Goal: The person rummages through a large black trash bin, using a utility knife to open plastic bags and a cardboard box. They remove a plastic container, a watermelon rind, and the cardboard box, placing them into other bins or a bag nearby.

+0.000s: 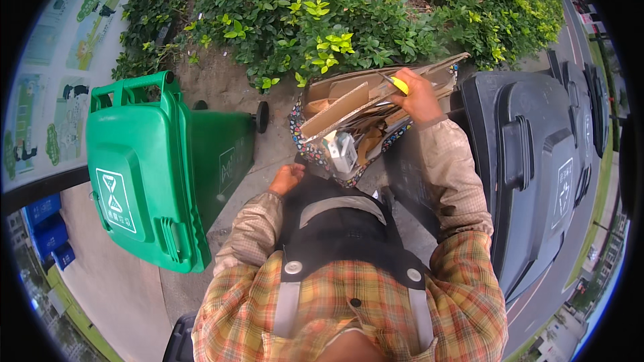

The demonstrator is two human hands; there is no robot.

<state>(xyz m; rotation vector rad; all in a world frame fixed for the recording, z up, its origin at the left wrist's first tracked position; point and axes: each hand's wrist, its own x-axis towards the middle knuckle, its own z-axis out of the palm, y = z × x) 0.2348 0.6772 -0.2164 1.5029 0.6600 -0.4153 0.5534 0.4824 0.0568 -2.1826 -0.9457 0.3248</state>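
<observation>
In front of me stands a bag [301, 128] with a colourful pattern on dark cloth, packed with folded and torn cardboard [336, 111]. A white carton [344, 155] sits at its near end. Over the far right side of the bag, my right hand [421, 96] grips a yellow-handled tool [400, 85]; its thin tip points left, and its exact kind is unclear. My left hand [287, 179] is low beside my dark apron, left of the bag's near end. Its fingers are partly curled, and whether they hold anything is hidden.
A green wheeled bin [136, 161] with its lid down is on the left. Grey wheeled bins [533, 161] line the right, close to my right arm. Leafy shrubs [322, 20] grow behind the bag. A printed board [60, 70] and blue bins [48, 226] are farther left.
</observation>
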